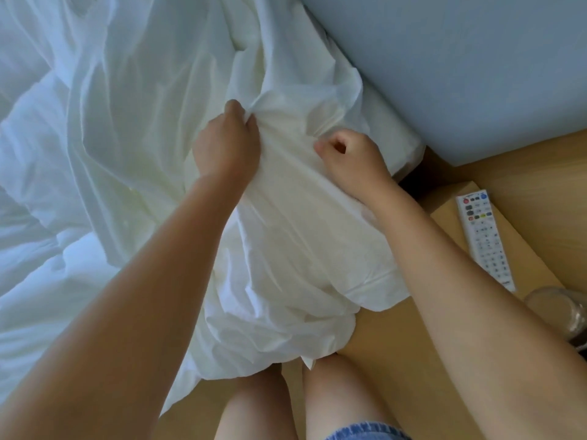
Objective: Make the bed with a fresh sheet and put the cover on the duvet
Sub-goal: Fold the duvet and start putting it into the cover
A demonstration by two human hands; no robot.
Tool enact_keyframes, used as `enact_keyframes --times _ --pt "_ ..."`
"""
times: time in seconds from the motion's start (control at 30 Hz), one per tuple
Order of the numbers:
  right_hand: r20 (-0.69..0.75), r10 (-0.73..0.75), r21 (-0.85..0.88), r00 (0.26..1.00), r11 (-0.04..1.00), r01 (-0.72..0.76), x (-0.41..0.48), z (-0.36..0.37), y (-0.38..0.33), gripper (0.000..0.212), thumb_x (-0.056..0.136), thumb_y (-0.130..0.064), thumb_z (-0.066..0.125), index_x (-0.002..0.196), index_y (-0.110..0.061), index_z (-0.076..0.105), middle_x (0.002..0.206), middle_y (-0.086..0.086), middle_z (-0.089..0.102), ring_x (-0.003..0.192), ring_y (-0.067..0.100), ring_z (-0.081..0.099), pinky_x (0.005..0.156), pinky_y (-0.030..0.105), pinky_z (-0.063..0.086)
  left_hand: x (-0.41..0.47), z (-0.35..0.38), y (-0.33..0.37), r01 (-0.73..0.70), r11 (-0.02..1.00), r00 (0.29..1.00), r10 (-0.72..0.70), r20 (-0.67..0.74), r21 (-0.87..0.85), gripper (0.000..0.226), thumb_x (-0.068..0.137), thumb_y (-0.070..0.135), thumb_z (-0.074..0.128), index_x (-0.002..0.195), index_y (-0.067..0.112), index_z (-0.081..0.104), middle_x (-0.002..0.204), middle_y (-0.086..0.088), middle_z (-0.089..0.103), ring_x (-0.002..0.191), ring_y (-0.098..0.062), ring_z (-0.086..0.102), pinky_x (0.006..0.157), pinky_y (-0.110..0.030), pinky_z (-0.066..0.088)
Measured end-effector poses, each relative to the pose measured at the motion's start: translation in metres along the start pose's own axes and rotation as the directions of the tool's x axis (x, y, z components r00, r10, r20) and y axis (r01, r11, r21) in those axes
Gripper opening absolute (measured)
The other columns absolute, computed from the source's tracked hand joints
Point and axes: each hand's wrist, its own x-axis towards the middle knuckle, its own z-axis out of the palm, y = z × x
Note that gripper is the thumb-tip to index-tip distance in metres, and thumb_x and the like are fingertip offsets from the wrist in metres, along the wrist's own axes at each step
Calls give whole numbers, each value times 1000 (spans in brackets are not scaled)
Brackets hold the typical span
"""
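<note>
My knees [330, 398] are right up against the white cover [286, 236], which spills off the bed corner by the blue headboard [460, 58]. Left hand [227, 144] and right hand [349, 154] each grip a bunch of it, with the puffy duvet [38, 223] off to the left. The nightstand [444, 281], with a remote [484, 239] and a glass [556, 312] on it, sits tight by my right arm.

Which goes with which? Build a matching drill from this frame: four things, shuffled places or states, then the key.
Things
1. white rumpled bed cloth
2. white button-covered remote control
3. clear glass vessel
4. pale blue flat panel

Places or states
a. at the frame's right edge, partly cut off
b. lies flat on the light wooden surface
c. gripped by the left hand and the right hand
d. fills the upper right, at the bed's end

Pairs: 1-c, 2-b, 3-a, 4-d
</note>
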Motion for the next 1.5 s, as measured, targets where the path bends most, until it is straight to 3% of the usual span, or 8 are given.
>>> enact_keyframes --times 0.27,0.43,0.73,0.9,1.1,1.23,1.33,1.5 --pt "286 365 -135 886 931 -340 -76 -34 63 48 75 -48 68 110 -15 59 102 -2 62 93 19 60 77 33 50 -15 8 10 -30 993 999 32 22 -113 34 92 33 44 119 12 48 113 -12 59 95 -35 55 69 -34 32" --pt "10 315 -11 949 949 -315 -66 -8 45 12 83 -6 46 86 -7 57 88 9 61 84 29 58 71 35 47 -56 24 7 132 987 957 -105 270 -87 65 86 59 49 125 7 43 128 -13 48 122 -32 42 100 -42 30" --pt "-238 450 229 861 887 -401 -72 -12 72 23 87 -2 42 97 -8 61 91 3 57 83 21 53 68 26 40 -36 18 -4 91 990 980 -70 186 -105 34 92 49 46 86 15 45 81 -4 53 81 -29 51 66 -31 31" --pt "-59 452 268 890 866 -422 -89 -7 83 15 76 -33 64 85 -27 53 82 -6 59 76 16 59 56 26 42 -122 -11 -62 257 944 956 -280 -89 -207 85 71 62 65 137 19 33 141 -7 36 131 -25 29 108 -39 21" --pt "295 493 132 818 827 -546 -113 21 64 129 34 -62 86 142 -30 22 125 -14 48 112 12 49 93 39 47 -210 3 -92 826 270 547 -594 589 -495 131 57 44 86 151 21 -2 151 1 32 136 -20 35 110 -36 32" --pt "79 482 200 872 850 -488 -124 61 42 82 61 -39 86 127 -14 44 111 -7 58 101 17 58 85 37 51 -194 18 -84 755 368 656 -413 632 -543 54 53 38 83 104 33 65 97 14 72 94 -9 68 74 -27 54" --pt "-21 425 287 905 870 -402 -130 70 28 25 76 -26 75 94 -22 58 89 -6 64 90 18 63 80 33 51 -183 18 -72 684 460 721 -306 622 -566 38 57 28 77 94 31 68 89 13 73 87 -10 69 73 -31 56" --pt "6 303 296 953 910 -292 -140 74 10 11 83 -9 65 91 -15 60 81 -1 65 79 13 63 73 31 53 -181 14 -62 717 269 654 59 754 -643 57 62 37 81 115 23 62 108 3 71 102 -16 67 83 -30 56"
